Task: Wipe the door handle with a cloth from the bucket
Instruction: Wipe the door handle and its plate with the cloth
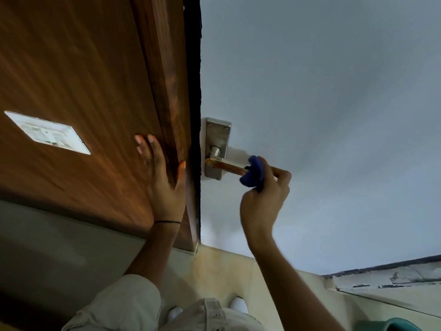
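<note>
A metal lever door handle (pixel 224 165) on a steel backplate (pixel 217 137) sits on a pale grey door (pixel 322 103). My right hand (pixel 265 199) is shut on a blue cloth (pixel 254 172), which is wrapped round the free end of the lever. The lever's bare part looks rusty orange. My left hand (pixel 160 177) lies flat with fingers spread on the brown wooden frame (pixel 164 75) just left of the door's edge. The teal rim of a bucket (pixel 396 324) shows at the bottom right corner.
A white switch plate (pixel 47 132) is set in the wood panel at the left. Beige floor tiles (pixel 226 266) lie below, with my white shoes (pixel 238 304) near the door. A worn stone ledge (pixel 393 275) runs along the right.
</note>
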